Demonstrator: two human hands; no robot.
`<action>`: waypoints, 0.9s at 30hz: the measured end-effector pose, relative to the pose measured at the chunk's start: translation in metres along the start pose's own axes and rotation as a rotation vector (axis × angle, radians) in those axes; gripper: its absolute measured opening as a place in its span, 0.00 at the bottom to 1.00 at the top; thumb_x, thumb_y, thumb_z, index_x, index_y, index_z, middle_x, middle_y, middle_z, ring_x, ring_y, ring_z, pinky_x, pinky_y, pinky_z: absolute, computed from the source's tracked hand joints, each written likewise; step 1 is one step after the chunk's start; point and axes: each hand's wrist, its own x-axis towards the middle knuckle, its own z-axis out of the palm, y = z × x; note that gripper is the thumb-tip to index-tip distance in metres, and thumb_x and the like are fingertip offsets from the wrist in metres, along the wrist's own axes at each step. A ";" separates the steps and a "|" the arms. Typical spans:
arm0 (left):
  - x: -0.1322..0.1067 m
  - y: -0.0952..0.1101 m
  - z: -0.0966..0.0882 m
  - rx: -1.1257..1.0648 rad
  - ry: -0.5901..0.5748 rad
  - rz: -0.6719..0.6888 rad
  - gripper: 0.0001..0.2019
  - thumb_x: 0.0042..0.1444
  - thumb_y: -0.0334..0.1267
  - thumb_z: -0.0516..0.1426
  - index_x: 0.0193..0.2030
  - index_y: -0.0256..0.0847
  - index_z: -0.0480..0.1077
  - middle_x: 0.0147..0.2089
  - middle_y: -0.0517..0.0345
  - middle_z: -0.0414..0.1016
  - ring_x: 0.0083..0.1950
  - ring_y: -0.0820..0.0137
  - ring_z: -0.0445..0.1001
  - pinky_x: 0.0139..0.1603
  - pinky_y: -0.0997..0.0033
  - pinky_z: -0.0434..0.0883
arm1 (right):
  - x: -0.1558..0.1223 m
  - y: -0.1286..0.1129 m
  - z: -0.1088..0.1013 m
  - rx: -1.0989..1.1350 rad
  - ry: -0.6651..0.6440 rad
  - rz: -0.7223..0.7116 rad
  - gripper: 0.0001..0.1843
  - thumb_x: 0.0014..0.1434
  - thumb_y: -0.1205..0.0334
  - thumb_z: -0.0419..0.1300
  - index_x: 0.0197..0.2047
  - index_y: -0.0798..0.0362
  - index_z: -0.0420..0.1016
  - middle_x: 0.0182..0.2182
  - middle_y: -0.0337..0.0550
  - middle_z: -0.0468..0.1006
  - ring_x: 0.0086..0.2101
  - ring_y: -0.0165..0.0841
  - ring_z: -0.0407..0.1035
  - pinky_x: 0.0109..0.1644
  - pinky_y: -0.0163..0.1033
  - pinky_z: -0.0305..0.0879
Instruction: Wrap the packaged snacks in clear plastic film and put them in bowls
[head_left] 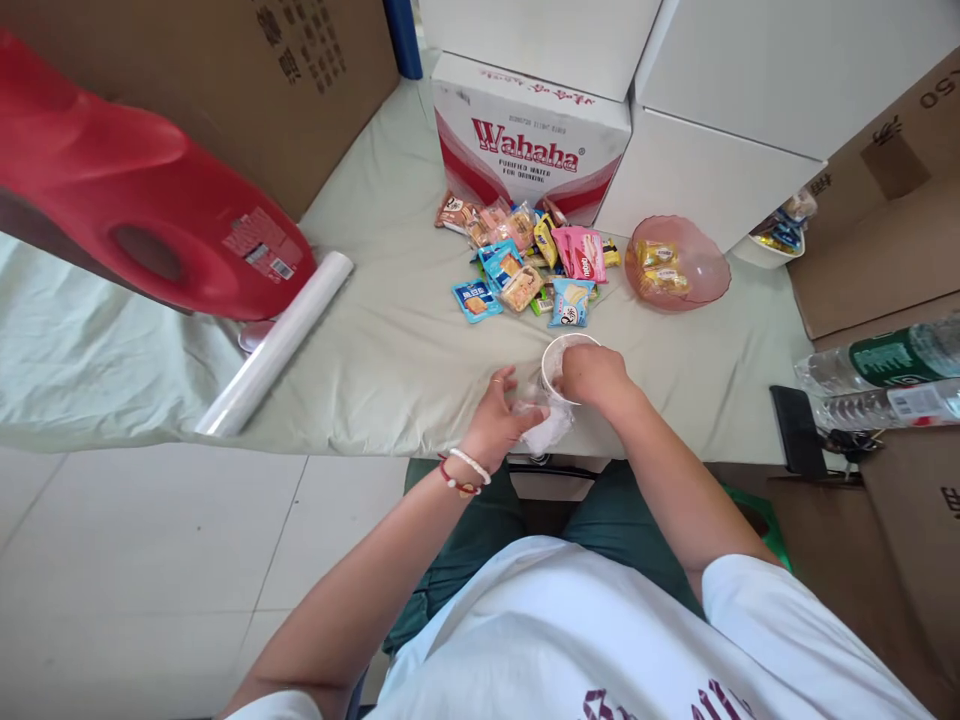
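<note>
My right hand (596, 373) reaches down into a white paper cup or bowl (553, 366) near the table's front edge. Its fingers are hidden behind the knuckles and the rim. Just left of the bowl is my left hand (495, 415), fingers apart, with the thumb touching a crumpled piece of clear plastic (549, 430) that lies against the bowl. Behind the bowl spreads a heap of wrapped snacks (517, 265). Closest to the bowl is a light blue snack packet (571, 303). A pink translucent bowl (709, 275) with several gold-wrapped pieces (661, 270) stands to the right.
A white roll (277, 340) lies at the left beside a large red bottle (172, 190). A Wahaha carton (525, 140) stands at the back. On the right are a white container (772, 248), plastic bottles (892, 360) and a black phone-like object (797, 430) at the edge.
</note>
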 end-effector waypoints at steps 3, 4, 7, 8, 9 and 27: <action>0.001 -0.022 0.001 0.181 0.007 0.141 0.28 0.48 0.30 0.64 0.59 0.43 0.69 0.54 0.51 0.76 0.46 0.67 0.76 0.50 0.63 0.75 | 0.001 0.000 0.001 -0.008 0.035 0.030 0.20 0.64 0.58 0.64 0.56 0.57 0.82 0.56 0.62 0.80 0.53 0.51 0.77 0.54 0.48 0.74; 0.002 -0.025 0.000 0.227 0.032 0.205 0.28 0.50 0.29 0.61 0.60 0.43 0.70 0.51 0.53 0.76 0.45 0.68 0.75 0.50 0.64 0.75 | -0.001 0.000 0.001 -0.012 0.061 0.036 0.20 0.64 0.58 0.63 0.57 0.57 0.81 0.57 0.62 0.79 0.52 0.50 0.78 0.53 0.47 0.75; 0.007 -0.026 -0.005 0.377 0.051 0.458 0.37 0.52 0.26 0.55 0.71 0.46 0.65 0.54 0.53 0.74 0.45 0.69 0.73 0.53 0.64 0.74 | -0.015 -0.003 0.003 -0.014 0.132 0.035 0.20 0.66 0.58 0.61 0.59 0.55 0.79 0.61 0.61 0.73 0.49 0.47 0.79 0.51 0.46 0.75; 0.009 -0.025 -0.006 0.439 0.021 0.541 0.38 0.52 0.25 0.54 0.73 0.47 0.65 0.55 0.52 0.73 0.46 0.69 0.73 0.55 0.64 0.74 | -0.020 -0.005 0.004 -0.010 0.143 0.033 0.20 0.67 0.58 0.60 0.59 0.55 0.79 0.62 0.61 0.72 0.49 0.47 0.79 0.51 0.46 0.75; 0.010 -0.024 -0.007 0.504 -0.021 0.610 0.39 0.53 0.25 0.52 0.73 0.47 0.65 0.54 0.52 0.73 0.48 0.68 0.74 0.56 0.63 0.73 | -0.024 -0.006 0.004 -0.004 0.139 0.035 0.20 0.68 0.58 0.59 0.59 0.54 0.79 0.62 0.61 0.72 0.49 0.47 0.79 0.51 0.46 0.75; 0.020 -0.050 -0.009 0.751 0.068 0.845 0.30 0.58 0.26 0.49 0.68 0.40 0.69 0.52 0.50 0.82 0.51 0.65 0.80 0.59 0.62 0.77 | -0.030 0.045 0.016 0.401 0.217 -0.293 0.20 0.58 0.55 0.69 0.50 0.57 0.76 0.47 0.55 0.83 0.47 0.45 0.78 0.52 0.44 0.71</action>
